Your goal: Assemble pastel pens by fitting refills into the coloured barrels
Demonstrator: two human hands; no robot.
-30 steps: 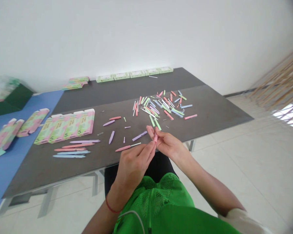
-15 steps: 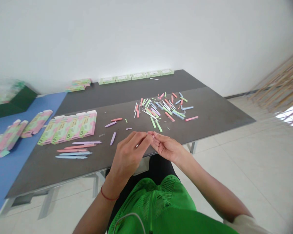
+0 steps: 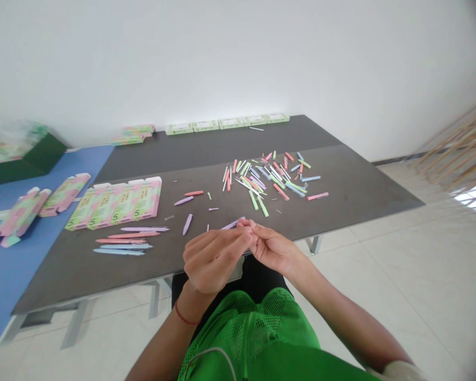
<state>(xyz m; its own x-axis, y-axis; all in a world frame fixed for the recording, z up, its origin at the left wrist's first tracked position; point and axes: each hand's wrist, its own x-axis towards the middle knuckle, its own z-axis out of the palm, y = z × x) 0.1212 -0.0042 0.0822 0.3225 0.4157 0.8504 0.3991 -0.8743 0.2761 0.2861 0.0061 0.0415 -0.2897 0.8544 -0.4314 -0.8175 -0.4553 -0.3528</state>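
My left hand point(image 3: 216, 256) and my right hand point(image 3: 272, 246) meet at the fingertips over the table's front edge. Both are pinched together; what sits between their fingers is too small to make out. A purple pen part point(image 3: 233, 224) shows just beyond the fingertips. Left of my hands lie a purple barrel point(image 3: 188, 224), another purple piece point(image 3: 183, 201) and a red piece point(image 3: 194, 193). Farther left, several assembled pens point(image 3: 127, 241) lie in a row. A loose pile of coloured pen parts and white refills point(image 3: 262, 177) spreads beyond my hands.
Flat cartons marked 5 point(image 3: 122, 203) stand side by side on the dark table point(image 3: 174, 159). White-green boxes point(image 3: 230, 123) line the wall. Unfolded cartons point(image 3: 21, 214) and a dark green bin point(image 3: 43, 156) are on the blue table point(image 3: 2, 275) at left.
My left hand has turned, its back now flatter to the camera, and both hands sit slightly lower. The purple part beyond the fingertips has come into sight. The view has shifted a little.
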